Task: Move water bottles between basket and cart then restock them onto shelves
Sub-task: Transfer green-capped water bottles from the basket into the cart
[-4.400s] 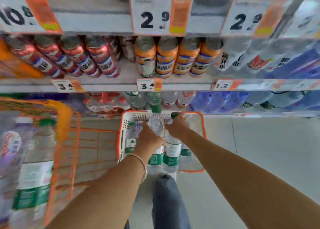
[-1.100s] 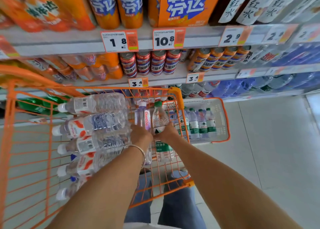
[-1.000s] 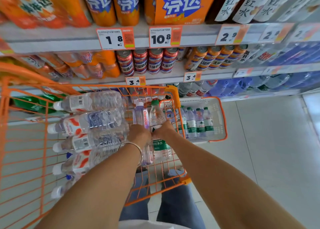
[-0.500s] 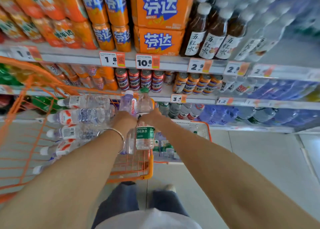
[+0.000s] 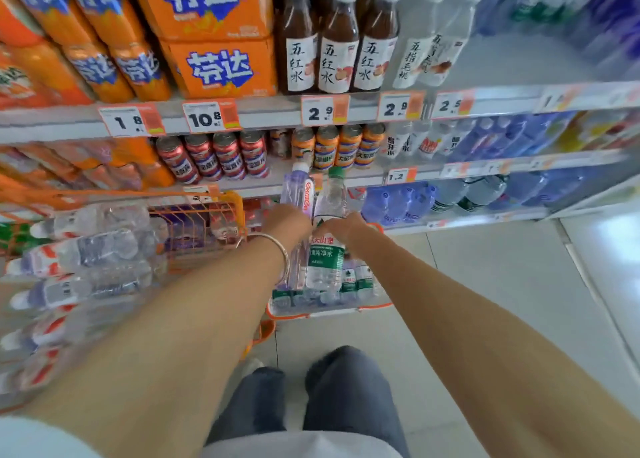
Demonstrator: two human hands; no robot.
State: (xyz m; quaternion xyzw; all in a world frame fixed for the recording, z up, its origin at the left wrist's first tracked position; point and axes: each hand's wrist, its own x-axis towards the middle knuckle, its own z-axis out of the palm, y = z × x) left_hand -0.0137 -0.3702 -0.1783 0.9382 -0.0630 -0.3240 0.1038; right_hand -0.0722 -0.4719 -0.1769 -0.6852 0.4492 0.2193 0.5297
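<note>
Two water bottles upright, side by side, touching, in front of the shelves (image 5: 270, 115). Left hand (image 5: 287, 220) wrapped round the purple bottle (image 5: 298, 190); right hand (image 5: 341, 227) wrapped round the green-label bottle (image 5: 327, 255). Both held over the basket (image 5: 329, 311) on the floor, which has more bottles standing in it. Cart (image 5: 197, 211) just left, bottles lying stacked inside. Bracelet (image 5: 278, 246) on left wrist.

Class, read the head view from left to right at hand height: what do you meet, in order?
The orange cart → lilac bottle in left hand → green-capped bottle in right hand → blue water packs.
</note>
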